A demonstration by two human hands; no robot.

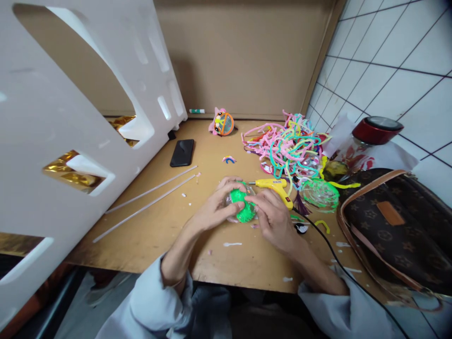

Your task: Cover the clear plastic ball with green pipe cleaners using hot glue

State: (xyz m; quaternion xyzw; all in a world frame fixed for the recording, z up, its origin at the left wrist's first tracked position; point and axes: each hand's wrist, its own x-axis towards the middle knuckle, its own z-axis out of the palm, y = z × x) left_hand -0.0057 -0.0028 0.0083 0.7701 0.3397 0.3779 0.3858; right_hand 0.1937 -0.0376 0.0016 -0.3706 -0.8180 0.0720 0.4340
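Note:
Near the middle of the table, my left hand (221, 202) is closed around a clear, rounded plastic piece with a fuzzy green pipe cleaner (246, 213) coiled over it. The thumb presses on the green coil. At its right side, my right hand (273, 216) pinches the green strand between thumb and fingertips. Just beyond the right hand lies a yellow glue gun (271, 183), its nozzle pointing left and its black cord running toward the lower right. A similar clear piece with green loops (320, 194) rests farther right.
A heap of colourful pipe cleaners (282, 143) lies behind. On the right are a brown handbag (399, 226) and a red-lidded jar (376, 131). A black phone (182, 153), two white sticks (148, 205) and a white plastic crate (106, 42) occupy the left. An orange-rimmed ornament (223, 123) sits at the back.

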